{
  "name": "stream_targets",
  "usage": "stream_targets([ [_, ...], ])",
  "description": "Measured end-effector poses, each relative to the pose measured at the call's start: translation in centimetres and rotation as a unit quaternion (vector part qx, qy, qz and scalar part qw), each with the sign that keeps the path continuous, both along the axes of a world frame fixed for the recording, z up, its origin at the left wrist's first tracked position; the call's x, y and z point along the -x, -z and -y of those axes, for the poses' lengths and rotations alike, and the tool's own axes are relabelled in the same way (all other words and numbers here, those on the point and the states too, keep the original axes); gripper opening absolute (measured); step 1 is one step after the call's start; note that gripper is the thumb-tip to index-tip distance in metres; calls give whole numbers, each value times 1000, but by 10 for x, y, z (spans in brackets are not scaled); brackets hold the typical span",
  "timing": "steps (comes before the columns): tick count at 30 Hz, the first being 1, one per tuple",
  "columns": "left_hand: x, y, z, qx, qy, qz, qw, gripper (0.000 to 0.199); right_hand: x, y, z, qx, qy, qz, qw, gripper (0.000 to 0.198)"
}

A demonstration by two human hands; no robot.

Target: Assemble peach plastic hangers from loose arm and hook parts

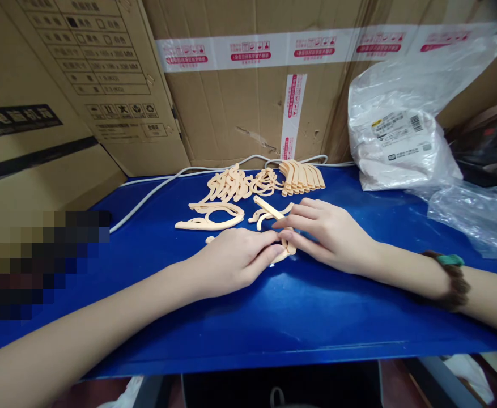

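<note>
Blue table (214, 334), cardboard box (231, 107) behind | beige plastic strip (267, 207), one: beyond person's left hand (237, 259), long axis slanting far-left to near-right, right hand (333, 232) nearer, far end free | right fingers: curled closed on strip's near end | left thumb and forefinger: pinching curved piece (291, 247) between hands

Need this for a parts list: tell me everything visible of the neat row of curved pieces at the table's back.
The row of curved pieces is pale peach and plastic-looking. Similar bent strips lie closely side by side, near ends facing the camera. It rests on the blue tabletop, in front of taped cardboard, beyond the right hand; no hand touches it.
</note>
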State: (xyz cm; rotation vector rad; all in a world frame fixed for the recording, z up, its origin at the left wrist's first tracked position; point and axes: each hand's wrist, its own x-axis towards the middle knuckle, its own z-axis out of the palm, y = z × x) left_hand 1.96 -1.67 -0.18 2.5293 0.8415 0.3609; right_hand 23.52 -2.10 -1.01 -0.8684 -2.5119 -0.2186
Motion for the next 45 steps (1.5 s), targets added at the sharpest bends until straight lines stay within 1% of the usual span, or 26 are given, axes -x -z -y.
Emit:
stream_targets([
  [3, 0, 1, 4, -56, 14, -24, 998, 32, 2, 0, -1, 55, 14, -24, 998, 33],
  [8, 2, 1, 4, -83, 39, -54, 994, 33, 1, 5, -7, 113, 46, -87, 989, 22],
  [11, 4, 3, 3, -125, 59, -52, 989, 36, -2, 8, -12, 145, 60, -125, 980, 13],
  [13, 4, 5, 3, -156, 67, -41, 985, 38, -4, 9, -14, 154, 63, -148, 975, 13],
  [16, 4, 6, 3, -182, 68, -39, 980, 37, -5, 10, -17, 155, 64, -162, 972, 15],
  [20, 3, 6, 0, -198, 78, -31, 977, 34, -5, 11, -18, 162, 64, -175, 969, 16],
  [24, 3, 9, -4, -202, 89, -4, 975, 24, -6, 11, -21, 161, 67, -176, 969, 16],
  [28, 4, 9, -8, -204, 67, -5, 977, 17, -10, 13, -28, 147, 77, -165, 972, 17],
  [32, 6, 7, -13, -241, 23, -9, 970, 16, -15, 15, -37, 116, 85, -144, 979, 19],
  [35, 7, 7, -19, -273, -17, -17, 962, 20, -19, 15, -41, 119, 89, -151, 977, 23],
  [37, 8, 9, -23, -280, -36, -22, 959, 21, -20, 17, -43, 129, 85, -161, 975, 26],
  [42, 9, 14, -27, -275, -32, -36, 960, 25, -23, 21, -47, 153, 75, -198, 965, 28],
  [45, 9, 13, -24, -273, -34, -53, 960, 27, -24, 24, -49, 163, 76, -233, 956, 27],
])
